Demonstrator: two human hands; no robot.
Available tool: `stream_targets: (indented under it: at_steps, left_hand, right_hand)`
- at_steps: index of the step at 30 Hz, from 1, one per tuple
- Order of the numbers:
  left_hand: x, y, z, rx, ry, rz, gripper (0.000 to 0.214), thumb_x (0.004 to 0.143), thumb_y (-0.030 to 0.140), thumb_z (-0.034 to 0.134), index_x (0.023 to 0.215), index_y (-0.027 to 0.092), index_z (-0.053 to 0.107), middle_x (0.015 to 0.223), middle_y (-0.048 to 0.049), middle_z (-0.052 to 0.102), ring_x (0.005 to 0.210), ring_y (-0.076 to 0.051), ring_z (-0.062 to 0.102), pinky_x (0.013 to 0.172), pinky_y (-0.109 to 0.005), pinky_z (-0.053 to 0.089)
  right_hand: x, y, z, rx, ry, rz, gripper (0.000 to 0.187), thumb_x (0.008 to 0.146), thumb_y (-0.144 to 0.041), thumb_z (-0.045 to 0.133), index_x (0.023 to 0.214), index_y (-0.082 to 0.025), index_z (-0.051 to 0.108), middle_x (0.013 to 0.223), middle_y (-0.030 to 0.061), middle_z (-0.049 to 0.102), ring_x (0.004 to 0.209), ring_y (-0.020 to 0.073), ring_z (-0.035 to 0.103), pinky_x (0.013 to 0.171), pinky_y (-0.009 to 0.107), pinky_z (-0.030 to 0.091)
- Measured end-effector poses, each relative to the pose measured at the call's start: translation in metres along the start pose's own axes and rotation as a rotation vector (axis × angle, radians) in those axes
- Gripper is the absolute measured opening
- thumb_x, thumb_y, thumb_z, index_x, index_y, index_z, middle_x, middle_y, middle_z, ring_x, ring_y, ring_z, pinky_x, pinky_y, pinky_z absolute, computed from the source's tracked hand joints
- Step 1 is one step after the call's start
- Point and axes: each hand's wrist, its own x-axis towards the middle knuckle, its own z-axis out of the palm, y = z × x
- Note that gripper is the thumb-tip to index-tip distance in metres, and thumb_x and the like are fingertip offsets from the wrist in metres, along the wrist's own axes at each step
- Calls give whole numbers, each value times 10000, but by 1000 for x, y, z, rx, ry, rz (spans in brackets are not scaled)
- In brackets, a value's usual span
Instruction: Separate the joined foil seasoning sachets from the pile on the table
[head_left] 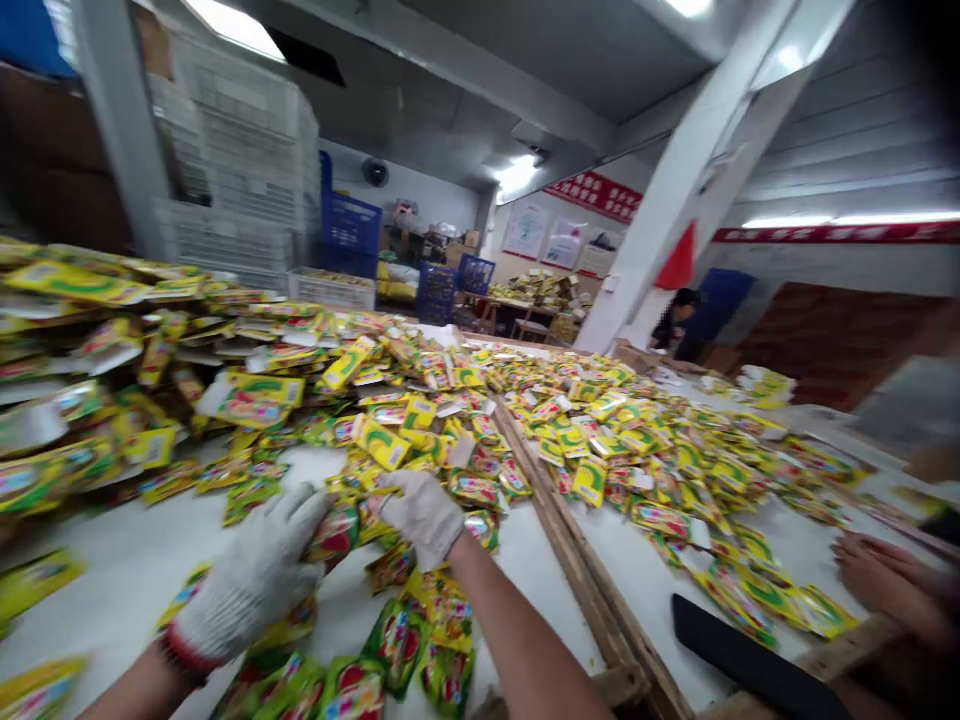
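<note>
My left hand (259,570), in a white knitted glove with a red cuff edge, has its fingers and thumb closed round a small packet (335,532) with a watermelon picture. Just right of it, my right hand (426,515), in a thinner white glove, has its fingers drawn together among the packets; what they pinch is hidden. Below both hands lie several green watermelon packets (394,645) on the white tabletop (517,590). Yellow packets (384,442) are heaped just beyond my fingers.
A high pile of yellow packs (251,400) stands at left. A wooden strip (555,510) divides the table, with more packets (637,440) beyond it. At right are a dark flat object (750,650) and another person's hands (892,580). Crates (240,130) are stacked behind.
</note>
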Motion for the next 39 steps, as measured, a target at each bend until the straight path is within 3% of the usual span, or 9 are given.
stream_targets:
  at_steps: [5,10,12,15,18,23,29,34,39]
  left_hand:
    - [2,17,-10,15,-51,-69,396,665,264,625,1048,199,550,1055,-80,554,938,-255,521,808,-361,432]
    - [-1,13,-9,31,-35,-137,471,683,306,640,1129,216,518,1089,-77,538,945,-254,509,793,-357,422]
    - [-1,13,-11,35,-37,-120,503,663,277,642,1144,210,510,1096,-78,533,952,-256,504,792,-360,423]
    - [-1,16,-11,50,-68,-65,538,629,230,647,1148,204,505,1099,-77,535,955,-262,496,785,-369,425]
    - [0,18,-10,59,-82,-86,486,655,237,639,1124,212,511,1096,-80,537,958,-263,497,790,-372,422]
    - [1,15,-12,70,-70,-191,479,679,262,644,1136,226,507,1090,-84,534,945,-264,509,784,-381,421]
    - [0,16,-11,-4,-61,-138,510,663,295,699,1139,218,532,1104,-87,540,970,-276,517,805,-391,430]
    - [1,9,-19,-487,61,-174,547,713,420,699,1183,197,532,1090,-100,574,993,-263,555,839,-369,459]
    - [5,1,-21,-1017,-75,-448,369,745,475,665,903,145,626,793,-53,627,687,-169,590,583,-259,464]
  right_hand:
    - [-4,2,18,-90,28,-96,152,767,-323,564,792,-208,660,780,46,672,788,190,611,735,273,447]
    - [-6,3,9,148,-112,79,302,806,-399,507,1018,-199,587,676,1,637,486,136,567,449,234,404]
    - [-6,3,6,139,-142,114,226,800,-387,496,872,-196,592,577,-22,587,437,126,527,423,228,373]
    - [-6,0,11,-49,-21,-24,181,743,-300,527,590,-202,523,513,-24,524,492,116,485,481,225,368]
    - [-6,-3,17,-41,0,-72,169,733,-269,516,585,-201,561,552,-18,551,500,108,463,488,222,372]
    - [-9,-7,10,305,-95,170,303,779,-406,536,965,-186,631,542,-26,595,379,102,478,392,212,344]
    - [-20,-21,19,523,-394,287,279,783,-482,537,748,-205,527,372,-76,456,275,78,401,308,175,206]
    - [-13,-15,22,507,-306,234,225,757,-413,563,709,-205,493,352,-97,430,267,71,369,313,166,236]
    - [-2,-4,24,280,-70,38,197,753,-367,571,713,-177,606,529,-19,604,451,101,518,469,209,407]
